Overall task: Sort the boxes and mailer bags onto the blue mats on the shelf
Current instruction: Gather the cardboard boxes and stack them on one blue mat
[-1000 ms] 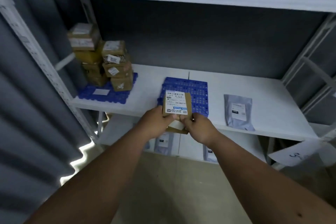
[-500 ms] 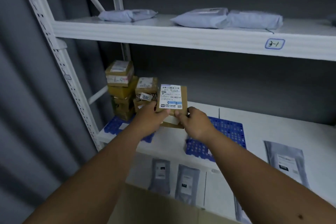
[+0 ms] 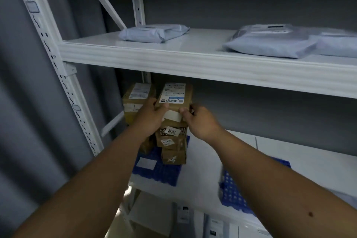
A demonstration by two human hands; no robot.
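Both hands have carried the brown box (image 3: 174,96) up and to the left, from in front of the shelf to the top of the stack of boxes (image 3: 171,141). The left hand (image 3: 149,117) holds its left side with the thumb on top. The right hand (image 3: 199,120) pinches its right side. That stack stands on a blue mat (image 3: 158,172) on the middle shelf (image 3: 309,162). Gray mailer bags (image 3: 154,33) lie on the top shelf (image 3: 193,60). Another blue mat (image 3: 233,193) sits to the right, behind the right arm.
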